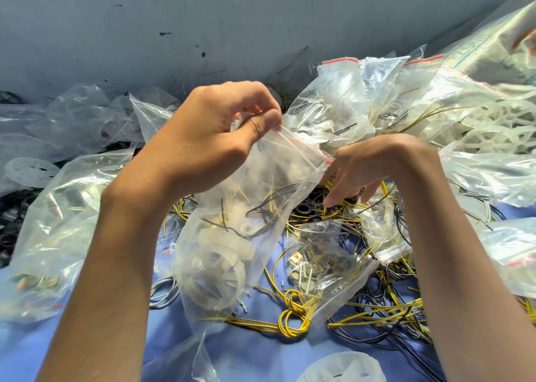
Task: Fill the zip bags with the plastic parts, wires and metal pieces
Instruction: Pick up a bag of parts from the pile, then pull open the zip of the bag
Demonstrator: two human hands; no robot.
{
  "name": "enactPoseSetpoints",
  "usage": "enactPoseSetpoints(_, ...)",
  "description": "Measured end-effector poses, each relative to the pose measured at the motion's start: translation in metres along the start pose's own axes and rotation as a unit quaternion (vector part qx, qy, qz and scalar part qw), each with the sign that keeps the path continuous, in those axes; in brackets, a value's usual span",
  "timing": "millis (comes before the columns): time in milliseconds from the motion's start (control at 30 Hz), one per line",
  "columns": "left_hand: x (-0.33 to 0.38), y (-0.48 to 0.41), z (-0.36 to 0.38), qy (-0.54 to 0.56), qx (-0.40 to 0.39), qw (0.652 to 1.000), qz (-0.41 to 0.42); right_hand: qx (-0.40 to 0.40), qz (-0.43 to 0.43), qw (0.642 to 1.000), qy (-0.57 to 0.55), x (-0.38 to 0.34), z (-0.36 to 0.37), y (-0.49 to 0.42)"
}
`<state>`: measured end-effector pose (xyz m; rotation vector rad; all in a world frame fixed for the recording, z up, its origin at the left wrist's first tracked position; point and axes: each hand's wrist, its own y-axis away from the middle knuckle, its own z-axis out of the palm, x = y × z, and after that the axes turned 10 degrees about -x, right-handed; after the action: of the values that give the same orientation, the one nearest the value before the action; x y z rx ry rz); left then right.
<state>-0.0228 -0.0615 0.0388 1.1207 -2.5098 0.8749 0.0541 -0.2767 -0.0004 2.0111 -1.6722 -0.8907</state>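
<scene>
At your far left a large clear bag (pixel 58 222) lies slumped on the blue sheet (pixel 261 352), crinkled and glossy, with a loose white spoked wheel (pixel 29 171) just behind it.

Your left hand (pixel 214 126) is raised, wrist bent, knuckles up. Its thumb and curled fingers pinch the top corner of the zip bag (pixel 261 184) at the red-striped seal. The bag hangs slantwise from that pinch, its mouth running down toward your right hand. Inside, a translucent white plastic wheel (pixel 214 277) sits at the bottom, with thin black wires (pixel 269 204) and some yellow strands above it.

Under and beside the bag's lower end, a knotted bundle of yellow wire (pixel 290 318) lies on the sheet. Just right of it rests a small sealed bag (pixel 324 271) holding shiny metal pieces: discs, screws and small brackets.

Your right hand (pixel 377 164) arches over, wrist high, fingers pointing down into the tangle of yellow and black wires near some black rings (pixel 304 207). It is blurred, so you cannot tell whether the fingertips hold anything.

Behind and to the right, a heap of clear red-striped bags (pixel 362 97) climbs against the grey wall, and a pile of white spoked plastic wheels (pixel 493 129) lies at the far right.
</scene>
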Motion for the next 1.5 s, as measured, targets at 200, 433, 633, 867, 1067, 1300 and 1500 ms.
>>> enactPoseSetpoints(200, 0.0, 0.0, 0.0, -0.001, -0.003, 1.0, -0.003, 0.002, 0.005, 1.0, 0.002, 0.0, 0.004, -0.008)
enactPoseSetpoints(433, 0.001, 0.0, 0.0, -0.005, -0.004, 1.0, -0.005, -0.002, 0.005, 1.0, -0.008, 0.002, 0.002, -0.007)
enactPoseSetpoints(633, 0.001, 0.0, 0.0, -0.002, -0.003, 1.0, -0.007, 0.001, -0.008, 1.0, 0.016, -0.003, 0.003, -0.004)
enactPoseSetpoints(867, 0.0, 0.0, -0.001, 0.0, -0.004, 1.0, -0.007, 0.001, -0.014, 0.987, 0.163, -0.017, 0.009, -0.007)
enactPoseSetpoints(1067, -0.002, 0.001, -0.001, 0.0, -0.001, 1.0, -0.009, -0.029, -0.01, 0.983, 0.182, -0.023, 0.016, -0.02)
enactPoseSetpoints(1300, -0.002, 0.001, -0.002, 0.006, 0.002, 1.0, -0.011, 0.033, -0.058, 0.99, 0.128, -0.027, 0.014, -0.014)
enactPoseSetpoints(1500, -0.002, 0.002, -0.002, -0.002, 0.001, 1.0, -0.016, 0.21, -0.099, 0.969, 0.082, -0.022, 0.0, 0.014)
